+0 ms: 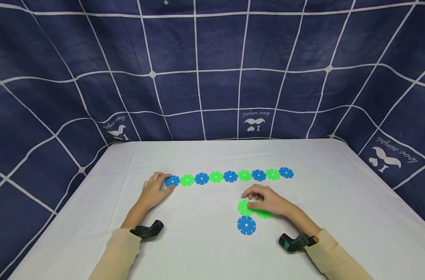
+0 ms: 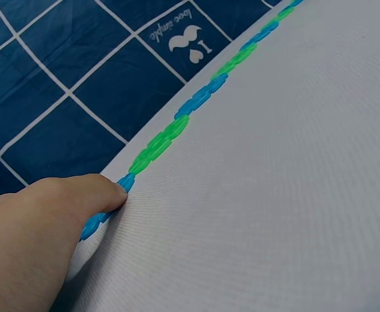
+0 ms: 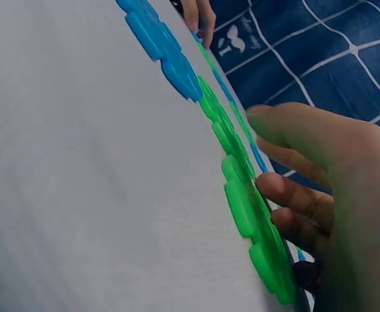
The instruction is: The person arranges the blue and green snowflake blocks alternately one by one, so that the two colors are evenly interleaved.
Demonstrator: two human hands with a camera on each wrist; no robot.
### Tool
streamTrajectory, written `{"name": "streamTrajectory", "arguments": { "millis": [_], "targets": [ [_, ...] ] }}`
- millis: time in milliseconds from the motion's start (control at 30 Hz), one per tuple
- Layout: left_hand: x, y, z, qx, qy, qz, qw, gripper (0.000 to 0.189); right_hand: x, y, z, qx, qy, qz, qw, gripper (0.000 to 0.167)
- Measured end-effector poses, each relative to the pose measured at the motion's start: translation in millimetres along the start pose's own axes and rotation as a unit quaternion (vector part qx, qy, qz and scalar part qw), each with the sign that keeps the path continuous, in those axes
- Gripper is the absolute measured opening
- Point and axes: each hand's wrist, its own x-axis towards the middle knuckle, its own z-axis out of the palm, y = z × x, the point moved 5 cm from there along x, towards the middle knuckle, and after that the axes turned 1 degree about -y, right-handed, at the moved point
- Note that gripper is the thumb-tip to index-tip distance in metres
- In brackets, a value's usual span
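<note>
A row of flat plastic snowflake discs, blue and green by turns, crosses the far half of the table in the head view. My left hand (image 1: pixel 152 191) is at the row's left end, thumb and forefinger pinching the blue disc (image 1: pixel 172 181) there by its edges. Beside it lies a green disc (image 1: pixel 187 180). Nearer to me, my right hand (image 1: pixel 269 201) hovers with loosely bent fingers over two green discs, one (image 1: pixel 244 209) below the thumb, the other (image 1: pixel 264 214) partly hidden under the hand. Just in front of these is a blue disc (image 1: pixel 246 225).
A white cloth covers the table (image 1: pixel 198 241). Behind it and at both sides hangs a dark blue curtain (image 1: pixel 219 93) with white grid lines. Both wrists carry black cameras, the left camera (image 1: pixel 147 229) and the right camera (image 1: pixel 296 243).
</note>
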Motion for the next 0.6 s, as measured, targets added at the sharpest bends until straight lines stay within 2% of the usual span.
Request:
{"name": "streamTrajectory", "arguments": {
  "millis": [200, 367, 600],
  "targets": [
    [0.1, 0.3, -0.9, -0.003, 0.001, 0.002, 1.0, 0.052, -0.5, -1.1, 2.8, -0.046, -0.039, 0.021, 0.998, 0.034],
    [0.9, 1.5, -1.5, -0.004, -0.002, 0.004, 1.0, 0.052, -0.8, 0.0, 2.7, -0.043, -0.049, 0.029, 0.9974, 0.037],
    [0.2, -0.5, 0.0, -0.002, -0.001, 0.001, 1.0, 0.051, -0.3, -0.1, 3.7, -0.023, -0.046, 0.015, 0.9986, 0.037]
  ]
}}
